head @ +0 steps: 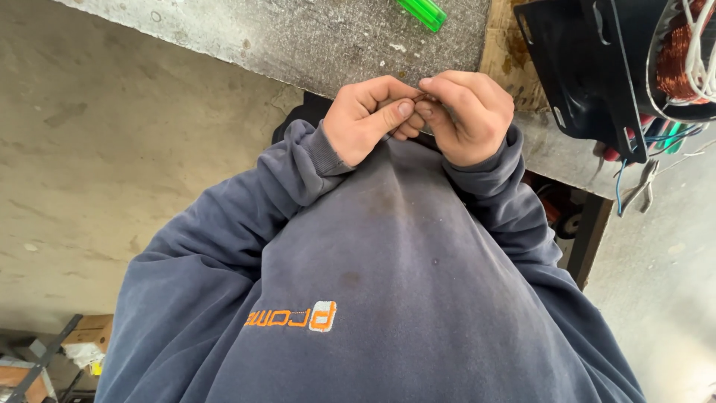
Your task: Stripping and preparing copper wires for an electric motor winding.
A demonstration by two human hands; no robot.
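My left hand (367,121) and my right hand (468,118) are held together in front of my belly, just below the edge of a grey bench (313,41). Thumbs and forefingers of both hands pinch one small thin thing (419,97) between them; it looks like a fine wire, but it is too small to tell. Both fists are curled, with the fingertips touching. My dark blue sweatshirt (388,283) fills the lower part of the view.
A green plastic piece (422,12) lies on the bench. At the upper right stands a black motor housing (589,71) with copper windings (675,52) and coloured wires (660,138). Pliers (643,186) lie below it. A cardboard box (89,332) sits at the lower left.
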